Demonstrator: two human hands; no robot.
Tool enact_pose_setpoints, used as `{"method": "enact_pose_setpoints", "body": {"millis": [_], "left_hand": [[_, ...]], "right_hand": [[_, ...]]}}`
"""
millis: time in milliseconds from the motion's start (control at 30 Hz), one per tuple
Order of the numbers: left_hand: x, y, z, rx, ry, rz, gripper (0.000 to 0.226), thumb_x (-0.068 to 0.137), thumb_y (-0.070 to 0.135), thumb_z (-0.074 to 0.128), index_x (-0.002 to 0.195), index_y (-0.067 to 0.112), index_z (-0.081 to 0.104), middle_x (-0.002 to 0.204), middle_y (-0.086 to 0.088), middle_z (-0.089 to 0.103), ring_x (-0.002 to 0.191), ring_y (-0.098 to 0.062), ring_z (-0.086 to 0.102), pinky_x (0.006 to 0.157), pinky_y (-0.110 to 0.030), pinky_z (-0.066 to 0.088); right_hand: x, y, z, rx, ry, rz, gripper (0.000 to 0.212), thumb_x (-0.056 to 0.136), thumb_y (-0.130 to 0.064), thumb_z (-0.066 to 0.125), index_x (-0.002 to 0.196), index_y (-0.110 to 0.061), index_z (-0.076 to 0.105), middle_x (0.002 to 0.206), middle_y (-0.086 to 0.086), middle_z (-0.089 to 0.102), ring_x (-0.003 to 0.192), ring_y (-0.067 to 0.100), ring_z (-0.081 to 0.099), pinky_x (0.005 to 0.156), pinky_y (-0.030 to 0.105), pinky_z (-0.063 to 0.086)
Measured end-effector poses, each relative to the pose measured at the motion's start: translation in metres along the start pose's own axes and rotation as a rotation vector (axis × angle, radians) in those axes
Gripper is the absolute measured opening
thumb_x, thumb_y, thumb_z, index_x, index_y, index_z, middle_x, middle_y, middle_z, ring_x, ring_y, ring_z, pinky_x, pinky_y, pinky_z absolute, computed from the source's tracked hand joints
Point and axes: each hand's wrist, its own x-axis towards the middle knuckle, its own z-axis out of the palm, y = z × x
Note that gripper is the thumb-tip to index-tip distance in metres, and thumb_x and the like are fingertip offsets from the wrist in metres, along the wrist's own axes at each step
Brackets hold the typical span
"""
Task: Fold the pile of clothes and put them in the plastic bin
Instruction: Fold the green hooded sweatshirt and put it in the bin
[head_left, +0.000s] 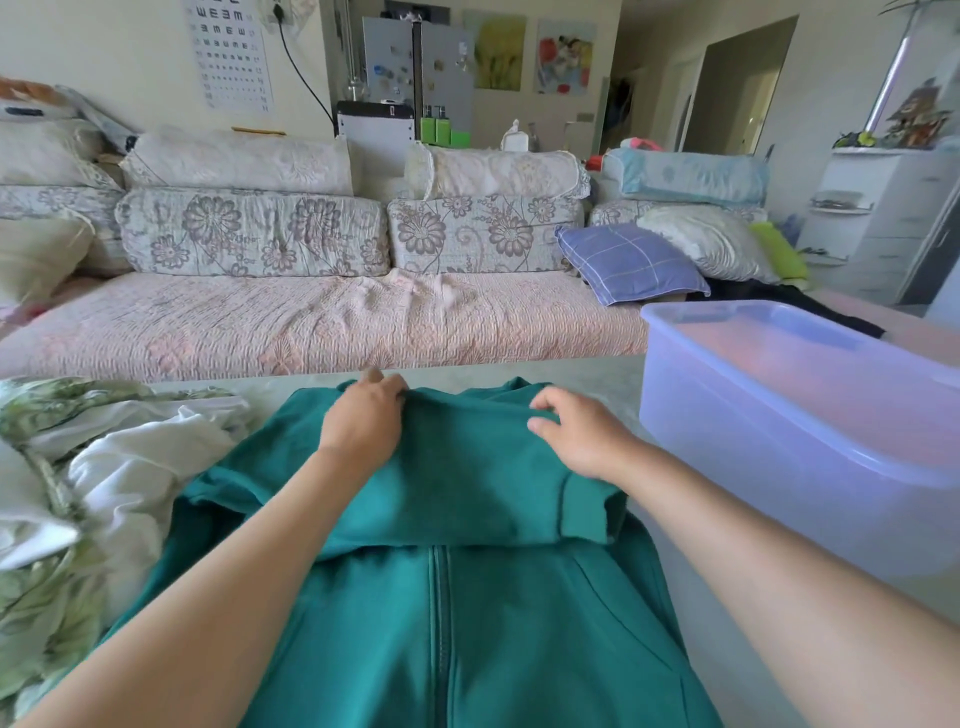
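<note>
A teal zip-up jacket (457, 597) lies front-up on the table before me, its sleeves folded across the chest. My left hand (363, 421) pinches the far edge of the jacket near the left shoulder, fingers curled into the cloth. My right hand (576, 431) grips the same far edge on the right side, thumb under the fold. To the right stands a translucent bluish plastic bin (779, 447), and no clothes show inside it. A pile of white and green-patterned clothes (93, 467) sits at the left.
The pale table surface (727, 649) shows between jacket and bin. Beyond the table's far edge is a sofa (311, 322) with floral cushions and a blue checked pillow (628, 262). A white drawer unit (883, 218) stands at the far right.
</note>
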Motion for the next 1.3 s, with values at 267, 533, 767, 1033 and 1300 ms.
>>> {"method": "enact_pose_setpoints", "body": {"millis": [267, 533, 767, 1033, 1300], "left_hand": [[-0.031, -0.035, 0.017, 0.249, -0.467, -0.041, 0.062, 0.1, 0.053, 0.033, 0.154, 0.039, 0.007, 0.161, 0.002, 0.016, 0.145, -0.027, 0.022, 0.11, -0.054, 0.03], [-0.032, -0.065, -0.003, 0.387, -0.693, -0.31, 0.062, 0.098, 0.06, 0.013, 0.155, 0.041, -0.002, 0.164, 0.001, -0.009, 0.15, -0.033, -0.009, 0.114, -0.067, 0.0], [-0.044, -0.091, -0.037, 0.144, -0.742, -0.149, 0.077, 0.079, 0.057, 0.048, 0.151, 0.046, 0.023, 0.163, 0.012, 0.005, 0.15, -0.022, 0.008, 0.12, -0.052, 0.012], [-0.069, -0.119, -0.069, 0.348, -0.614, 0.102, 0.08, 0.078, 0.01, 0.049, 0.147, 0.048, 0.033, 0.154, 0.015, 0.031, 0.14, -0.012, 0.032, 0.114, -0.034, 0.032], [-0.078, -0.116, -0.1, 0.843, -0.332, 0.135, 0.04, 0.103, 0.026, 0.041, 0.136, 0.046, 0.049, 0.137, 0.003, 0.042, 0.127, -0.023, 0.04, 0.093, -0.03, 0.045]], "right_hand": [[0.007, 0.018, 0.031, -0.447, -0.008, -0.047, 0.062, 0.094, -0.035, 0.06, 0.148, -0.025, 0.032, 0.145, 0.006, 0.038, 0.132, 0.028, 0.041, 0.105, 0.043, 0.035], [-0.009, 0.007, 0.046, -0.39, -0.069, -0.363, 0.047, 0.097, -0.043, 0.051, 0.141, -0.028, 0.052, 0.146, -0.002, 0.045, 0.136, 0.02, 0.04, 0.112, 0.035, 0.026], [-0.026, -0.001, 0.051, -0.618, -0.481, -0.351, 0.1, 0.081, -0.039, 0.062, 0.159, -0.034, -0.001, 0.167, 0.0, -0.009, 0.154, 0.016, -0.007, 0.123, 0.052, 0.002], [-0.029, -0.013, 0.047, -0.617, -0.445, -0.318, 0.097, 0.081, 0.005, 0.048, 0.159, -0.037, 0.007, 0.168, -0.002, -0.002, 0.154, 0.015, 0.001, 0.121, 0.053, 0.013], [-0.021, -0.029, 0.04, -0.735, -0.123, -0.528, 0.086, 0.089, 0.013, 0.039, 0.158, -0.033, 0.017, 0.167, 0.002, 0.01, 0.154, 0.022, 0.009, 0.122, 0.05, 0.014]]}}
